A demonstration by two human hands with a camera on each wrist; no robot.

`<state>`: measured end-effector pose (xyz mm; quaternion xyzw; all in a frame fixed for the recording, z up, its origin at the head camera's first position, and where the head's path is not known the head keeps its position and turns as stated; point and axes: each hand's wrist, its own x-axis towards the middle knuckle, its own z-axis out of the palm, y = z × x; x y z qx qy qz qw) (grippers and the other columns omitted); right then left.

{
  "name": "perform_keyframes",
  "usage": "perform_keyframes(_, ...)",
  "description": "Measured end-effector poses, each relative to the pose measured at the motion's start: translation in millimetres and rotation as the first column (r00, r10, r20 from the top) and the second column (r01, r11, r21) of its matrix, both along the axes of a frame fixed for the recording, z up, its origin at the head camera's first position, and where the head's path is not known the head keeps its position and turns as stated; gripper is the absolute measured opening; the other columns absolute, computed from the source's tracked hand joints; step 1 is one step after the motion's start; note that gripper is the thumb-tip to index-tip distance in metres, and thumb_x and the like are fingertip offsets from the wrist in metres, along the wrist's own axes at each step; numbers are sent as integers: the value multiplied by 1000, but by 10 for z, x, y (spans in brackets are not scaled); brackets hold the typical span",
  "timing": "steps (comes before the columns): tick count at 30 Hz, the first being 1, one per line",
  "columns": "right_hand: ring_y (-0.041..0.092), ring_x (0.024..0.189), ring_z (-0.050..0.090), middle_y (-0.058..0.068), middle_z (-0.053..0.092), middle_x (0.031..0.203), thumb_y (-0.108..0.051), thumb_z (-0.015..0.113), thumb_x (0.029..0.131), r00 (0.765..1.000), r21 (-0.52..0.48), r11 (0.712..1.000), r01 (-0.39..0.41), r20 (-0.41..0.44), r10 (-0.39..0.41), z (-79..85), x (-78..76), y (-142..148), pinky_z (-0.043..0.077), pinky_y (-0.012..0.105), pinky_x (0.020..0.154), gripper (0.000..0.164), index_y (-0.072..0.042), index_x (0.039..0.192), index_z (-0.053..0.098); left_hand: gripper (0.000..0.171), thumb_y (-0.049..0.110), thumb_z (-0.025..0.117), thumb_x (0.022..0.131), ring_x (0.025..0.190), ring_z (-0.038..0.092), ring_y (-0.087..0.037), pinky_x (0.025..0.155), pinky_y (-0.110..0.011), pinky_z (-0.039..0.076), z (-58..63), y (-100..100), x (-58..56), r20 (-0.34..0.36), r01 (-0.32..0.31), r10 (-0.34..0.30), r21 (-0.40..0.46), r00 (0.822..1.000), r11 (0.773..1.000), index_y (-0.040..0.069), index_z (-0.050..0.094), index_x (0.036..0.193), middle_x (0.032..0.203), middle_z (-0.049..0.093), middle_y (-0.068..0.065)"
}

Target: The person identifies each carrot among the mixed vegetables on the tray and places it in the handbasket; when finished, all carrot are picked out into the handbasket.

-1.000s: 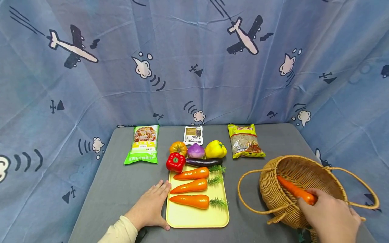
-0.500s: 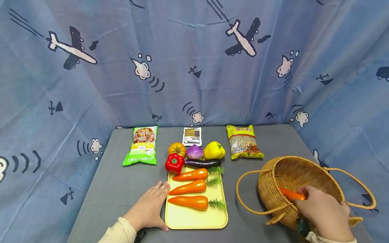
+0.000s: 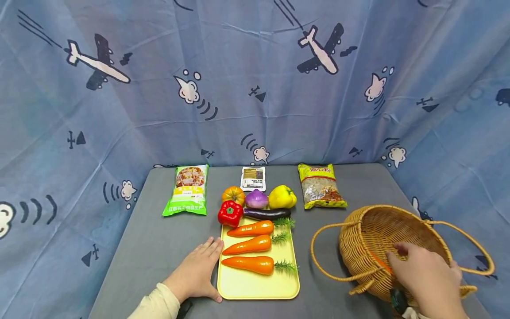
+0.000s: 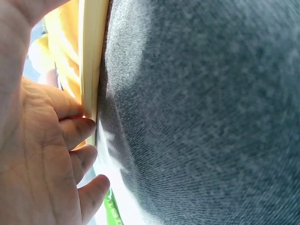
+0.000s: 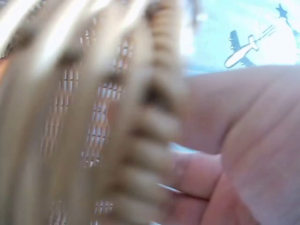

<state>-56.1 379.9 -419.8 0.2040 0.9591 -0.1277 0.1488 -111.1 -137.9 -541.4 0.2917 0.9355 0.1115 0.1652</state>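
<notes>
My left hand (image 3: pixel 198 272) lies flat on the table with its fingers against the left edge of the yellow tray (image 3: pixel 259 290). In the left wrist view its fingertips (image 4: pixel 84 124) touch the tray's side. Three orange carrots with green tops lie across the tray, the nearest carrot (image 3: pixel 251 264) in front. My right hand (image 3: pixel 426 277) reaches over the rim of the wicker basket (image 3: pixel 354 248), thumb and forefinger apart with nothing seen between them. Inside the basket a carrot (image 3: pixel 381 262) lies low along the near wall, mostly hidden. The right wrist view is filled by blurred wicker.
An eggplant (image 3: pixel 267 214), red pepper (image 3: pixel 230 213), yellow pepper (image 3: pixel 282 197), purple onion-like vegetable (image 3: pixel 256 199) and orange pumpkin-like one (image 3: pixel 233 195) cluster behind the carrots. Farther back are a green bag (image 3: pixel 186 190), white packet (image 3: pixel 253 178) and yellow bag (image 3: pixel 322 185). Basket handles (image 3: pixel 314 248) stick out sideways.
The carrot in my right hand has gone down into the basket and out of the fingers, which have parted. My left hand stays at the tray.
</notes>
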Motion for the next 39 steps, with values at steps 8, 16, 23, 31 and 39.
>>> perform_keyframes(8, 65, 121, 49, 35, 62, 136, -44, 70, 102, 930, 92, 993, -69, -355, 97, 149, 43, -242, 6, 85, 113, 54, -2, 136, 68, 141, 68, 97, 60, 158, 28, -39, 124, -57, 31, 10, -1, 13, 6, -5, 5, 20, 1000, 1000, -2, 34, 165, 172, 30, -18)
perform_keyframes(16, 55, 115, 59, 27, 70, 129, -24, 80, 94, 684, 138, 972, -191, -691, 233, 229, 105, -689, 5, 68, 126, 37, -6, 127, 75, 142, 64, 99, 59, 156, 31, -41, 121, -63, 33, 21, -11, 10, 63, -36, 33, 50, 997, 998, -2, 33, 166, 170, 34, -18)
perform_keyframes(23, 43, 107, 67, 16, 76, 117, -26, 89, 80, 454, 190, 897, -399, -809, 373, 148, 63, -1060, 21, 67, 124, 44, -8, 120, 80, 143, 61, 100, 60, 157, 30, -41, 120, -65, 32, 4, -4, 8, 92, -57, 51, 63, 994, 996, -1, 30, 167, 171, 32, -18)
perform_keyframes(31, 33, 109, 69, 5, 77, 119, -34, 89, 82, 406, 218, 812, -541, -778, 480, 15, 44, -1446, 23, 74, 120, 45, -14, 122, 81, 143, 64, 99, 60, 157, 30, -40, 120, -64, 33, 1, -3, -5, 104, -61, 56, 46, 993, 997, 1, 30, 167, 171, 33, -16)
perform_keyframes(39, 23, 108, 69, -4, 77, 114, -33, 96, 77, 376, 260, 711, -653, -704, 603, -221, 27, -1806, 35, 72, 114, 44, -19, 116, 82, 144, 66, 99, 59, 156, 31, -40, 119, -65, 34, 7, -10, -16, 101, -59, 53, 57, 993, 997, 0, 31, 167, 171, 34, -16)
